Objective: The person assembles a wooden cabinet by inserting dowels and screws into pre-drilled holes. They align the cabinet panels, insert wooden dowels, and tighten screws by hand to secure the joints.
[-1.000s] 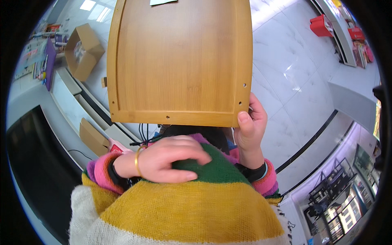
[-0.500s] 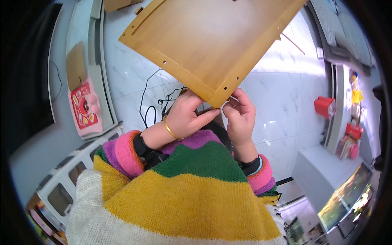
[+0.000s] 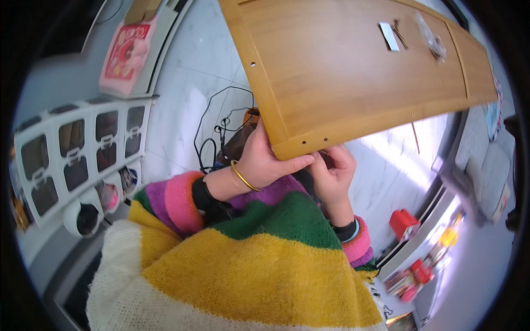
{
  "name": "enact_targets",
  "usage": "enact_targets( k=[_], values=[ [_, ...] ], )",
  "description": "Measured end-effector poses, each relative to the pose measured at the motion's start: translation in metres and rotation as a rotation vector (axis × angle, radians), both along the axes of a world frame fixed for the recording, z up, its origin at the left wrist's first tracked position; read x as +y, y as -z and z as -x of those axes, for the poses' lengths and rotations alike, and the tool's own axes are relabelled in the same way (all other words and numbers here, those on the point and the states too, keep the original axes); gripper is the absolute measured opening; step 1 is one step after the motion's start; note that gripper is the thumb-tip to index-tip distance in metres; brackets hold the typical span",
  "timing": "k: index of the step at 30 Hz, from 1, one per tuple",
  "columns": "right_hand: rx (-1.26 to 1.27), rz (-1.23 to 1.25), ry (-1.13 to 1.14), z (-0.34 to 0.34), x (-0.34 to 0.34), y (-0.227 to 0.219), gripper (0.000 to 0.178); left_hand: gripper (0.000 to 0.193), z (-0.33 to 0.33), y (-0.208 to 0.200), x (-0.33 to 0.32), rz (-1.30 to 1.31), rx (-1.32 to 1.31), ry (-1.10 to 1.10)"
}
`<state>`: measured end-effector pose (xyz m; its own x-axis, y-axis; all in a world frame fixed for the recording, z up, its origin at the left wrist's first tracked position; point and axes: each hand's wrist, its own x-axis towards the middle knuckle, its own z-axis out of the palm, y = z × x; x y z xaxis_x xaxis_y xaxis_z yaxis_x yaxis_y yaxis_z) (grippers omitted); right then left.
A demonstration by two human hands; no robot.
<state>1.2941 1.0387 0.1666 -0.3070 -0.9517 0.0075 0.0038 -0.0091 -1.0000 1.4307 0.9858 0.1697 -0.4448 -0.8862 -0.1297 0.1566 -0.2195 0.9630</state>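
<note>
A large yellow-brown wooden panel (image 3: 342,71) with a raised frame and drilled holes stretches away from me, its near corner in front of my body. My left hand (image 3: 259,157) wraps that corner, thumb along the near edge and fingers hidden beneath. Just right of it, my right hand (image 3: 333,179) is closed in a pinch against the panel's underside edge. Whatever its fingertips hold is out of sight. On the panel lie a pale strip (image 3: 388,37), some thin brown rod-like pieces (image 3: 399,34) and a clear plastic bag (image 3: 432,38).
Black cables (image 3: 207,151) and a dark bag-like item (image 3: 238,140) sit on the white tiled floor left of the panel. White storage bins (image 3: 72,143) stand at the left, near a pink-red box (image 3: 127,55). A red container (image 3: 404,225) and grey sofa (image 3: 486,165) are at the right.
My view has turned to the right, so the panel's far part with the loose pieces now shows. Both hands stay at the near corner, the right thumb now close to the left one.
</note>
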Motion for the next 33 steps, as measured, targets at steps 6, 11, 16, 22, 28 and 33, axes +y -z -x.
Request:
enact_targets(
  k=[6, 11, 16, 22, 28, 33],
  values=[
    [-0.074, -0.114, -0.261, 0.031, -0.001, -0.001, 0.01, 0.024, 0.016, -0.002, 0.014, 0.079, -0.088, -0.09],
    [-0.231, -0.089, -0.327, 0.034, -0.003, -0.004, 0.009, 0.019, 0.012, -0.007, 0.011, -0.014, 0.116, -0.107],
    [-0.303, -0.13, -0.419, 0.042, -0.002, -0.01, 0.009, 0.017, 0.009, -0.009, 0.011, 0.019, 0.116, -0.039],
    [-0.313, -0.166, -0.349, 0.04, 0.002, -0.013, 0.013, 0.017, 0.012, -0.01, 0.014, -0.008, 0.145, -0.058],
    [-0.314, -0.154, -0.345, 0.037, 0.002, -0.014, 0.012, 0.013, 0.014, -0.011, 0.014, 0.015, 0.123, -0.069],
    [-0.311, -0.181, -0.327, 0.037, 0.002, -0.013, 0.011, 0.009, 0.012, -0.013, 0.011, 0.059, 0.122, -0.048]
  ],
)
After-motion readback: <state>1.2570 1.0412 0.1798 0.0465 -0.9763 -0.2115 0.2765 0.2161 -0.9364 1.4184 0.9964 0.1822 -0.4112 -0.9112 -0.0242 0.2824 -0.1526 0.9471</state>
